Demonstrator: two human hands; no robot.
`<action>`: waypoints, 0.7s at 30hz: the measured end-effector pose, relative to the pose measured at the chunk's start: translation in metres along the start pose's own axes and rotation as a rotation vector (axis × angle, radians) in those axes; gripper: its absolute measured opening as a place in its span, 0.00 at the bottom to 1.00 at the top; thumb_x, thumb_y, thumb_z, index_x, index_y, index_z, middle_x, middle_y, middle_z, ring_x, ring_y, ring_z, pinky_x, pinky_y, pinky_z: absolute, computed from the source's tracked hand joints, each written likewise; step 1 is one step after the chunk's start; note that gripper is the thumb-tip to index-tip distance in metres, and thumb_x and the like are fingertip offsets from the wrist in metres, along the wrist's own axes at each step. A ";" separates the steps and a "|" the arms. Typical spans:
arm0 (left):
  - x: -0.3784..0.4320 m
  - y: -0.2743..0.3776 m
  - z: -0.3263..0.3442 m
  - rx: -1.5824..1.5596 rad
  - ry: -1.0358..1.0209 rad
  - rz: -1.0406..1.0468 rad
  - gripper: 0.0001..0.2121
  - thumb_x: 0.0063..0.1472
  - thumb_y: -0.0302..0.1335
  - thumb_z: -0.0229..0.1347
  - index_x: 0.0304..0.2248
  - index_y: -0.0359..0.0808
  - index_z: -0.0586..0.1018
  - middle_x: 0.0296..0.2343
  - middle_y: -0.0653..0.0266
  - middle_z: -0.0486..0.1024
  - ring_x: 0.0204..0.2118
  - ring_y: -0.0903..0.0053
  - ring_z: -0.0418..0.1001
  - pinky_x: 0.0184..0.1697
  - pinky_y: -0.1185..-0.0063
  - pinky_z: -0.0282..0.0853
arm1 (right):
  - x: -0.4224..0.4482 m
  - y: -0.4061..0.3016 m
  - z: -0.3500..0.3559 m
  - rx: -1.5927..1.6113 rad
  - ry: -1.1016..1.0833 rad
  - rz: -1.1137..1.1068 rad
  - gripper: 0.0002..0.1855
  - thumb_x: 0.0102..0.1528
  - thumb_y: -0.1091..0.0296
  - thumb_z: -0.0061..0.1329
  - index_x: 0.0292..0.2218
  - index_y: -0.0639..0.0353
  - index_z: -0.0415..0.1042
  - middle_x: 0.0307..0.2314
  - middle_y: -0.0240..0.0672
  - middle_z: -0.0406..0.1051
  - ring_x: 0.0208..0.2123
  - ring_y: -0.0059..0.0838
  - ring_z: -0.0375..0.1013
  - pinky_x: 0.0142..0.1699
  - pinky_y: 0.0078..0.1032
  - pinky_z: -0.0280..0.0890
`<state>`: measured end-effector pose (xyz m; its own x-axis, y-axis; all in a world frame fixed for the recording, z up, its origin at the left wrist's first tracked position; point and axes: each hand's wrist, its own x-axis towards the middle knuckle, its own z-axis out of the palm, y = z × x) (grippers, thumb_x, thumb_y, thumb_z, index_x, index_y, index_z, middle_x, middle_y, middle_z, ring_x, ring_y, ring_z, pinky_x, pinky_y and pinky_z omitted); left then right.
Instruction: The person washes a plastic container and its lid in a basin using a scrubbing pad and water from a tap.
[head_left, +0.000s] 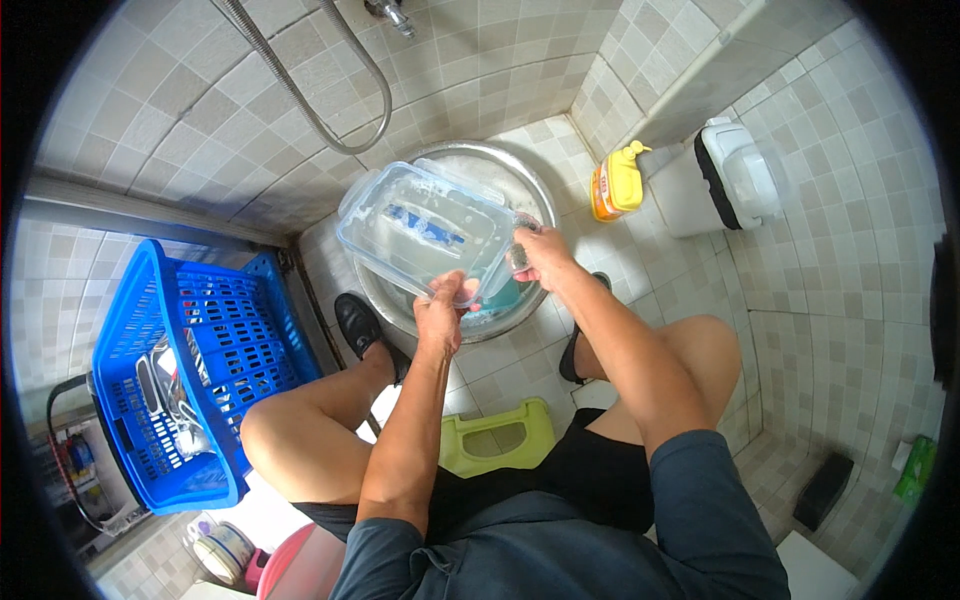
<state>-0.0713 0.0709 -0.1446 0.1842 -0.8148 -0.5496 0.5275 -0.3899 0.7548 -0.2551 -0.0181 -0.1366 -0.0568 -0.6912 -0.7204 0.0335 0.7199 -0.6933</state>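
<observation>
Above the round metal basin (541, 180), my left hand (441, 311) grips the near edge of a clear plastic lid (442, 210) with side flaps. White suds cling to the lid, and a blue strip shows across its middle. My right hand (547, 256) holds a grey scouring pad (519, 253) at the lid's right edge, with the fingers partly hidden. Cloudy, sudsy water (514, 180) fills part of the basin. Under the lid, a teal object (501, 297) sits in the basin, mostly covered, so its kind is unclear.
A yellow pump bottle (618, 184) and a lidded white bin (694, 187) stand at the right. To the left is a blue plastic basket (232, 319) with kitchen utensils. A metal shower hose (304, 105) loops above the basin. Between my legs is a green plastic stool (529, 427).
</observation>
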 end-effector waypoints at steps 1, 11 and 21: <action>-0.001 0.000 -0.001 -0.003 -0.019 -0.017 0.10 0.63 0.27 0.56 0.39 0.26 0.79 0.28 0.54 0.80 0.27 0.71 0.77 0.26 0.75 0.76 | 0.002 -0.001 -0.005 -0.039 -0.021 -0.002 0.15 0.55 0.57 0.49 0.37 0.59 0.73 0.26 0.36 0.76 0.22 0.26 0.74 0.25 0.31 0.73; 0.001 -0.003 -0.005 -0.026 -0.058 0.054 0.11 0.63 0.28 0.57 0.39 0.28 0.78 0.31 0.56 0.78 0.29 0.70 0.77 0.28 0.73 0.75 | -0.010 -0.002 0.022 -0.002 0.182 -0.111 0.20 0.56 0.60 0.48 0.42 0.70 0.71 0.24 0.42 0.74 0.19 0.32 0.75 0.18 0.29 0.71; 0.010 -0.013 -0.003 -0.056 0.169 0.080 0.08 0.62 0.29 0.58 0.34 0.31 0.80 0.27 0.61 0.78 0.26 0.76 0.75 0.25 0.77 0.73 | -0.048 0.042 0.070 -0.057 -0.003 -0.146 0.23 0.55 0.65 0.48 0.53 0.55 0.71 0.25 0.40 0.76 0.19 0.31 0.76 0.18 0.29 0.72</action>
<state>-0.0735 0.0695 -0.1609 0.3618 -0.7568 -0.5445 0.5501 -0.2982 0.7800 -0.1809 0.0404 -0.1322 -0.0544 -0.7886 -0.6125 -0.0317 0.6145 -0.7883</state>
